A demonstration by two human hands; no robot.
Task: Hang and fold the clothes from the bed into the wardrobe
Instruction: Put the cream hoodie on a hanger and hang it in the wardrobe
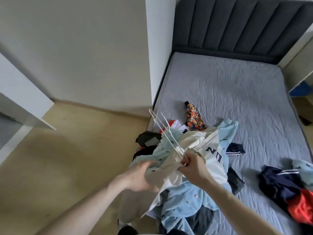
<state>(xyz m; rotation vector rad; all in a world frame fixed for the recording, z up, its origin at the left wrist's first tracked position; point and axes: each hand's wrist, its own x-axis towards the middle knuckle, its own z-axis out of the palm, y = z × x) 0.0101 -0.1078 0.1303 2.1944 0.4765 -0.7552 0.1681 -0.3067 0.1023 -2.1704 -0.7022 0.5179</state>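
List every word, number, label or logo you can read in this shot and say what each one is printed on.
"ZO": large dark navy letters on the cream jersey held over the pile on the bed, seen sideways and partly hidden by folds, so the whole word cannot be told.
Light blue fleece garment: small dark marks, a repeated pattern, not lettering.
Nothing else readable; no brand tags or labels show.

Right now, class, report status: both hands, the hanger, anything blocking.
Right hand pinches white wire hanger and cream shirt. Left hand grips shirt fabric. Clothes pile underneath, nothing blocking.
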